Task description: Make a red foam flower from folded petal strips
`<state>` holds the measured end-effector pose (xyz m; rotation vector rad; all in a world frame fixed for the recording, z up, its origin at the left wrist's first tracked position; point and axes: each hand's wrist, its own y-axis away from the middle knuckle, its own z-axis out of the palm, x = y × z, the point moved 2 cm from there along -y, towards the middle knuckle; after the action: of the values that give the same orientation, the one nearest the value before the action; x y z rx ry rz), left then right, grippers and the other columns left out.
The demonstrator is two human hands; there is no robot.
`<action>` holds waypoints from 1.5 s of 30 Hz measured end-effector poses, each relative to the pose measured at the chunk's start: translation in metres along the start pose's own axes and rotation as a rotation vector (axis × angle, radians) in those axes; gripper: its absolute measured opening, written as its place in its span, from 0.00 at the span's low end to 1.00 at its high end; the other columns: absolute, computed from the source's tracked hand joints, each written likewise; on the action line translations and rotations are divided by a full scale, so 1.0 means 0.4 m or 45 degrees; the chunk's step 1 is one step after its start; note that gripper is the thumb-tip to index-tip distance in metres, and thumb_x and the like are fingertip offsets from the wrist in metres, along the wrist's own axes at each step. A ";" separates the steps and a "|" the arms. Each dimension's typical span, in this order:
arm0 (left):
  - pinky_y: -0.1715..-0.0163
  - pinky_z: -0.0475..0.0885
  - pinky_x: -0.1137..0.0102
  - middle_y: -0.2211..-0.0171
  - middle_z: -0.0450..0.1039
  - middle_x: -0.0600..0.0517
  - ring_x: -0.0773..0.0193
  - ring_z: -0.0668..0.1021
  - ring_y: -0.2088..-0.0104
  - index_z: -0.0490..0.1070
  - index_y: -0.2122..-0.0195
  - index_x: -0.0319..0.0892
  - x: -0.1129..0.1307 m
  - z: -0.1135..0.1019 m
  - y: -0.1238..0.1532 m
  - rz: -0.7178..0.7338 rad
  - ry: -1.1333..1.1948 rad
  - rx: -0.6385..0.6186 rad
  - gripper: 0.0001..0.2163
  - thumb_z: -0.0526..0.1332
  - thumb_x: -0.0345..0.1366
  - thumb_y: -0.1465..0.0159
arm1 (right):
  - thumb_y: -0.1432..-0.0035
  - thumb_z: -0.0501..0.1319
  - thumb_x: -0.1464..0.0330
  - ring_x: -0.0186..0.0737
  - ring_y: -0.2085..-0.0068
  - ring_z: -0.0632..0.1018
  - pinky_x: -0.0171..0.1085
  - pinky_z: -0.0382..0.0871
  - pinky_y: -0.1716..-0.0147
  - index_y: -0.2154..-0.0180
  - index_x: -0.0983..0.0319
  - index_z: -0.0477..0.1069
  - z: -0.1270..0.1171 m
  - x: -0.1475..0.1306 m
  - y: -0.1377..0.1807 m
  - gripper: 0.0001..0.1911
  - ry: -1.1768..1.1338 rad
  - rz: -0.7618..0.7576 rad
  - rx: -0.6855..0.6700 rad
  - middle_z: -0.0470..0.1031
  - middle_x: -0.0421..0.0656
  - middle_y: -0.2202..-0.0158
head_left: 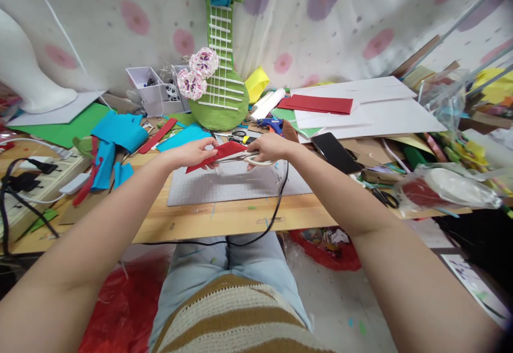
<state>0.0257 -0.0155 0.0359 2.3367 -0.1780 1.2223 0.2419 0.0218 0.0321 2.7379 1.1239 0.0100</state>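
Note:
Pinched in my left hand (195, 153) is a narrow red strip (229, 150), folded crepe paper or felt by its look. My right hand (267, 148) is closed round the handles of a pair of scissors (260, 162) with pale grips. Their blades lie along the strip's lower edge, pointing left; whether they are apart I cannot tell. Both hands are just above a grey cutting mat (240, 185). Behind them stands a green guitar-shaped craft piece (220, 108) with white strings, paper flowers and a blue top.
Blue paper pieces (120, 131) and a power strip (36, 193) lie at left. A phone (335, 151), a blue glue gun (271, 124) and red strips (320, 104) on white board lie at right. A black cable (279, 198) crosses the mat and hangs over the table's front edge.

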 end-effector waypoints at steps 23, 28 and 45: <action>0.70 0.77 0.65 0.76 0.75 0.53 0.62 0.80 0.71 0.58 0.61 0.44 -0.076 -0.008 -0.004 0.014 0.525 0.364 0.05 0.53 0.37 0.36 | 0.46 0.60 0.63 0.38 0.58 0.73 0.38 0.66 0.57 0.57 0.61 0.70 0.115 -0.048 0.042 0.14 -0.778 0.369 0.677 0.73 0.45 0.58; 0.69 0.76 0.66 0.75 0.74 0.55 0.63 0.80 0.71 0.59 0.62 0.45 -0.077 0.000 0.012 0.053 0.490 0.394 0.07 0.55 0.39 0.37 | 0.47 0.61 0.63 0.32 0.65 0.73 0.34 0.67 0.62 0.58 0.61 0.67 0.158 -0.173 -0.090 0.14 -1.344 0.327 0.602 0.74 0.41 0.63; 0.66 0.76 0.65 0.72 0.73 0.54 0.66 0.79 0.68 0.60 0.65 0.43 -0.095 0.046 0.011 0.076 0.929 0.548 0.05 0.57 0.36 0.38 | 0.48 0.57 0.72 0.24 0.78 0.70 0.31 0.68 0.75 0.54 0.55 0.61 0.176 -0.215 -0.137 0.18 -1.606 0.313 0.763 0.66 0.37 0.60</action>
<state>0.0153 -0.0324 -0.0018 2.0382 0.2934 2.2218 0.1477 -0.0114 -0.0410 2.3647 0.4046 -1.9211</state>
